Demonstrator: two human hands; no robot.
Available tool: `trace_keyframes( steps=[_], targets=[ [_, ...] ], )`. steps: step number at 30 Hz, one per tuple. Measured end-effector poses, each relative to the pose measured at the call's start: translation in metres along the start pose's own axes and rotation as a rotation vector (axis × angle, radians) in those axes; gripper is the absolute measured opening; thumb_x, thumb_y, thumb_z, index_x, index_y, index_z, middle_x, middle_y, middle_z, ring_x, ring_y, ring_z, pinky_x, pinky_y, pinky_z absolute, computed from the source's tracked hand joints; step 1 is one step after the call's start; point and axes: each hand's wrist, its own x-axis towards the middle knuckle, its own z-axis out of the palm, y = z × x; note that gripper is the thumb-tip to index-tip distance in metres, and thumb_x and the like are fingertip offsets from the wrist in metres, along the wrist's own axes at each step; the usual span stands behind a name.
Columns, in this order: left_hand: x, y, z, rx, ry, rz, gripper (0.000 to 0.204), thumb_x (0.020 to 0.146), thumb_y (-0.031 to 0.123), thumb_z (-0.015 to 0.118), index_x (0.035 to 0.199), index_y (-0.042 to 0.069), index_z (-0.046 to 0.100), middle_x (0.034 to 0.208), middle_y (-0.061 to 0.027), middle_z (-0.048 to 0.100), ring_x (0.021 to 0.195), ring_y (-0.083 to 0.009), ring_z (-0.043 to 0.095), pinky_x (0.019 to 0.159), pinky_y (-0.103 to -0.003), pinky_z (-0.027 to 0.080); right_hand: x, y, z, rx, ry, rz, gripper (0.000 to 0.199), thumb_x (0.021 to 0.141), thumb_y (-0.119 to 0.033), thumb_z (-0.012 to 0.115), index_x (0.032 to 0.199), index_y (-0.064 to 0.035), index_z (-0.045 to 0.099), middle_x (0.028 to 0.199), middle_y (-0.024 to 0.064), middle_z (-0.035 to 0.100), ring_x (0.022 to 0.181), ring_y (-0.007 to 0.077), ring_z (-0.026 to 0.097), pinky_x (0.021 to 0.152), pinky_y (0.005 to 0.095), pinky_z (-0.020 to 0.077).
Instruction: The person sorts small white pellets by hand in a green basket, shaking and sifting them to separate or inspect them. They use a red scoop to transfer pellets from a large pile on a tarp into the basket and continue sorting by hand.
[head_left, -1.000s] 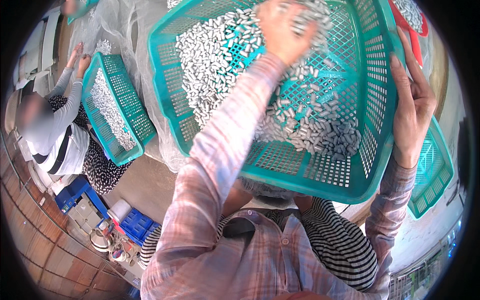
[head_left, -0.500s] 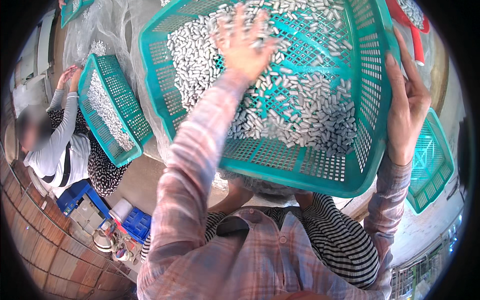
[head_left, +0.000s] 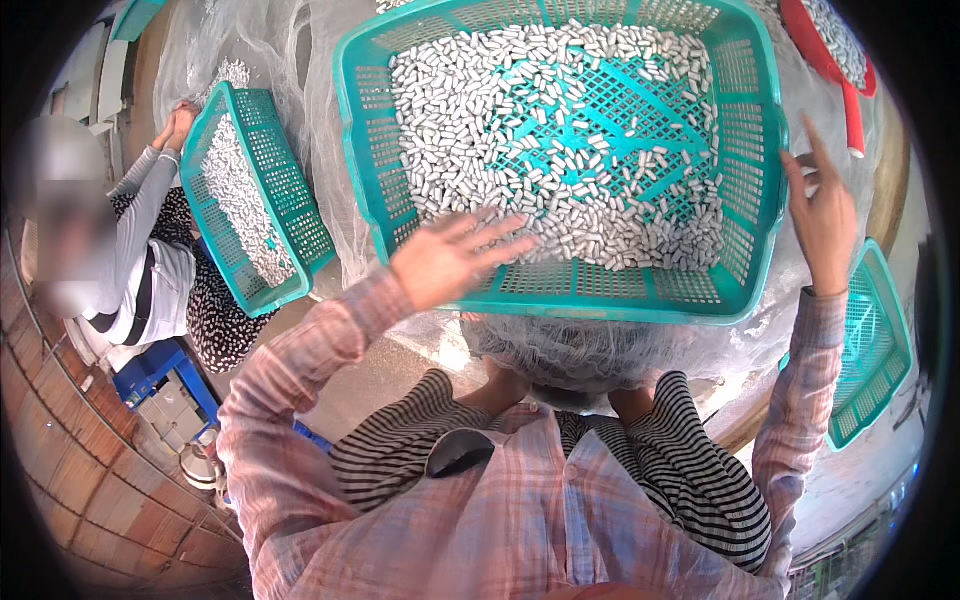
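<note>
A large teal plastic basket (head_left: 560, 290) with a slotted floor sits in front of me, holding many small white capsule-shaped pieces (head_left: 470, 120). My left hand (head_left: 455, 258) lies flat with spread fingers over the pieces at the basket's near left corner. My right hand (head_left: 825, 215) is at the basket's right rim, fingers raised and apart, touching the outside wall. Neither hand grips anything that I can see.
A second person sits at the left with both hands (head_left: 178, 125) on a smaller teal basket (head_left: 290, 240) of white pieces. A red container (head_left: 850, 80) is at the top right, another teal basket (head_left: 875, 350) at the right. White netting (head_left: 590, 355) hangs under my basket.
My left hand has swept from the far side of the basket back to its near left corner, spreading the pieces. The basket has tipped flatter. My right hand stays at the right rim.
</note>
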Motion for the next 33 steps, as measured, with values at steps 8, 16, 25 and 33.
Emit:
trace_keyframes(
  steps=[8,16,25,33],
  targets=[
    [-0.051,-0.081,0.034,-0.498,1.018,-0.491,0.084,0.068,0.005,0.070,0.143,0.002,0.033,0.144,-0.0185,0.038,0.128,-0.0315,0.044,0.097,-0.037,0.043,-0.008,-0.086,-0.021,0.019,-0.198,-0.545,0.032,0.087,-0.016,0.063,0.117,-0.0082,0.061,0.101,0.0132,0.062,0.088,0.0336,0.061,0.076,0.0410,0.0498],
    [-0.063,-0.017,-0.012,-1.288,0.799,-0.604,0.082,0.065,-0.009,0.056,0.143,-0.001,0.033,0.135,-0.0103,0.047,0.123,-0.0199,0.047,0.101,-0.031,0.039,-0.010,-0.082,0.143,0.276,0.019,-0.305,0.048,0.099,-0.031,0.045,0.141,-0.0089,0.042,0.139,0.0176,0.044,0.127,0.0353,0.042,0.105,0.0412,0.0335],
    [-0.112,-0.010,-0.015,-1.398,0.966,-0.622,0.103,0.056,-0.015,0.046,0.152,0.008,0.016,0.144,-0.0102,0.038,0.131,-0.0229,0.041,0.107,-0.032,0.033,0.008,-0.221,0.221,0.398,0.105,-0.039,0.072,0.088,-0.067,0.043,0.149,-0.0333,0.025,0.155,0.0227,0.007,0.141,0.0481,0.001,0.103,0.0743,0.0005],
    [-0.115,-0.013,-0.029,-1.296,1.047,-0.575,0.102,0.054,-0.010,0.048,0.150,0.001,0.016,0.146,-0.0133,0.035,0.134,-0.0245,0.036,0.111,-0.035,0.029,-0.086,-0.237,0.138,0.269,-0.645,-0.893,0.045,0.085,-0.049,0.059,0.128,-0.0367,0.055,0.156,-0.0029,0.022,0.144,0.0335,0.014,0.109,0.0682,0.0063]
  ],
)
